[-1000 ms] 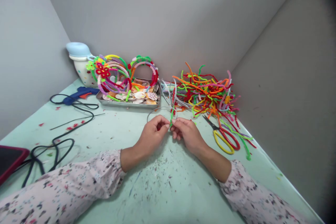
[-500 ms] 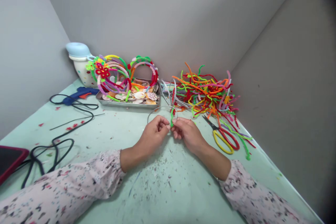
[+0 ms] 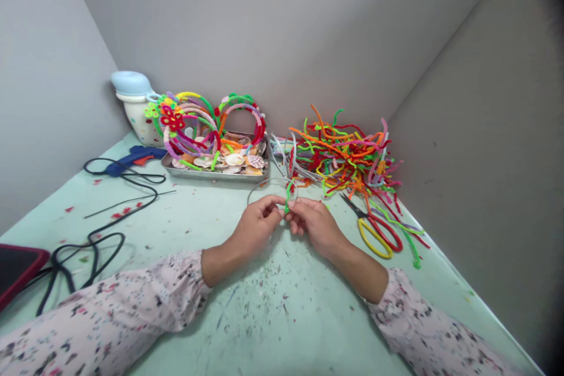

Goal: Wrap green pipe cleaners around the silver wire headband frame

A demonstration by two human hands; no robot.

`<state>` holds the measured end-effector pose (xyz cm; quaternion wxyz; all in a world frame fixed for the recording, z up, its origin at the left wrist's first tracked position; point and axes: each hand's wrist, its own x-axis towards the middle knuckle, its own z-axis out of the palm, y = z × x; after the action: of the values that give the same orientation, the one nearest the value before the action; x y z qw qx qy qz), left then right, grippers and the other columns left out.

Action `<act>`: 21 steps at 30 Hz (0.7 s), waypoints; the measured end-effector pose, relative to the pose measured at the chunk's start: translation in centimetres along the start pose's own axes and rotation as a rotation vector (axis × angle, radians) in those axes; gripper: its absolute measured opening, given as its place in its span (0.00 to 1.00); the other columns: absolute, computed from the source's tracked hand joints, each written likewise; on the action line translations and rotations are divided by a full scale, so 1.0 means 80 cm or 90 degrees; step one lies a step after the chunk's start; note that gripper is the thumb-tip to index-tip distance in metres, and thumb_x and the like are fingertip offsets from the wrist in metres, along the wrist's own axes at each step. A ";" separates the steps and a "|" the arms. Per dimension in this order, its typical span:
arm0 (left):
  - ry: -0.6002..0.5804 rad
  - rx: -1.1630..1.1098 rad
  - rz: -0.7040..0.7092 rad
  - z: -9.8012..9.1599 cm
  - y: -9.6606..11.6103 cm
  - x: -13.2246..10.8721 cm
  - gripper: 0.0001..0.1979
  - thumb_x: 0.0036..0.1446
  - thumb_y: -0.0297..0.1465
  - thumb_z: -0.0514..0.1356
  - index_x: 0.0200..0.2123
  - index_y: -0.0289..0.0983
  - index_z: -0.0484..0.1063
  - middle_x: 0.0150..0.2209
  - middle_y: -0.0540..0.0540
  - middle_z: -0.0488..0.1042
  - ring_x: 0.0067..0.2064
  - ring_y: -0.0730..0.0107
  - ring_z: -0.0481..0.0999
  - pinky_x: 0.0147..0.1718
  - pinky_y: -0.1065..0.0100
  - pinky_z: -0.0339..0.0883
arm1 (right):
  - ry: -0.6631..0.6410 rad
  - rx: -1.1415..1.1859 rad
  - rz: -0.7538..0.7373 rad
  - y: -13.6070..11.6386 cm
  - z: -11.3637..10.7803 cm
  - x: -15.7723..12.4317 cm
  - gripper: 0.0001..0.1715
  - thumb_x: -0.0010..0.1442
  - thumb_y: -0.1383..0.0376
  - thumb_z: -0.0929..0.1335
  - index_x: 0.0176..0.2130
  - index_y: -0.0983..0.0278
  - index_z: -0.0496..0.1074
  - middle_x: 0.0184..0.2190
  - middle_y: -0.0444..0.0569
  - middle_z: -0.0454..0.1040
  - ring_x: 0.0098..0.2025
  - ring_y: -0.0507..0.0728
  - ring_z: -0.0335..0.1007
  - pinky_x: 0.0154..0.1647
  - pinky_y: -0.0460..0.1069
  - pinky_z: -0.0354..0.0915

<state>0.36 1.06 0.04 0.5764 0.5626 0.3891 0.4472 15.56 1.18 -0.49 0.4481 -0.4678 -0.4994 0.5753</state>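
Observation:
Near the middle of the table, a thin grey headband hoop [image 3: 261, 184] arches up behind my fingertips. A bright green pipe cleaner [image 3: 288, 190] stands up from between my two hands, twisted where it meets the hoop. My left hand [image 3: 259, 224] is closed in a pinch on the hoop, its fingertips against the lower end of the green piece. My right hand [image 3: 316, 224] pinches the pipe cleaner between thumb and forefinger, with the other fingers curled below. The exact grip of the fingertips is partly hidden.
Behind stands a metal tray [image 3: 211, 175] of seashells with colourful wrapped headbands [image 3: 189, 123]. Right are piled pipe cleaners [image 3: 348, 153] and scissors [image 3: 374, 229]. Left are a blue glue gun [image 3: 132, 158], its black cord [image 3: 94, 241], a cup [image 3: 138, 108] and a red-edged device [image 3: 20, 270].
The fingertips and the green pipe cleaner have shifted very slightly to the left. My left forefinger is straighter across the pipe cleaner. Both hands keep their pinch.

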 end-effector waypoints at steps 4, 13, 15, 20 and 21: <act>0.016 -0.031 0.006 -0.001 0.001 0.002 0.07 0.51 0.27 0.60 0.36 0.35 0.73 0.25 0.50 0.72 0.24 0.76 0.66 0.22 0.73 0.57 | 0.000 -0.008 -0.002 -0.001 0.001 0.000 0.16 0.56 0.57 0.67 0.24 0.65 0.68 0.15 0.41 0.69 0.16 0.47 0.61 0.17 0.43 0.53; 0.021 -0.039 -0.006 -0.003 -0.004 0.003 0.05 0.49 0.25 0.59 0.32 0.35 0.71 0.24 0.53 0.67 0.23 0.78 0.62 0.23 0.73 0.56 | -0.011 -0.007 -0.024 0.002 -0.002 0.000 0.15 0.57 0.57 0.67 0.25 0.64 0.68 0.15 0.41 0.67 0.17 0.47 0.61 0.18 0.42 0.54; 0.006 -0.042 0.003 -0.004 -0.007 0.003 0.05 0.48 0.24 0.58 0.31 0.36 0.70 0.23 0.53 0.65 0.23 0.78 0.61 0.23 0.74 0.55 | -0.008 0.024 -0.023 0.002 -0.002 0.001 0.14 0.57 0.58 0.68 0.26 0.65 0.68 0.17 0.41 0.68 0.18 0.47 0.61 0.18 0.42 0.54; -0.017 -0.038 0.014 -0.005 -0.008 0.004 0.07 0.47 0.22 0.57 0.32 0.36 0.69 0.23 0.54 0.65 0.23 0.78 0.61 0.23 0.74 0.55 | 0.012 0.060 -0.018 0.003 -0.002 0.003 0.12 0.56 0.60 0.67 0.26 0.65 0.68 0.19 0.41 0.68 0.17 0.47 0.61 0.17 0.42 0.54; -0.020 -0.038 0.015 -0.005 -0.008 0.003 0.07 0.47 0.22 0.57 0.32 0.36 0.69 0.24 0.54 0.65 0.24 0.78 0.61 0.23 0.74 0.54 | 0.014 0.057 -0.018 0.004 -0.002 0.003 0.12 0.56 0.60 0.67 0.25 0.65 0.68 0.18 0.41 0.67 0.17 0.46 0.60 0.17 0.42 0.54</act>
<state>0.15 1.46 -0.58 0.5936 0.5564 0.3601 0.4565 15.68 1.43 -0.82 0.4821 -0.4461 -0.4751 0.5856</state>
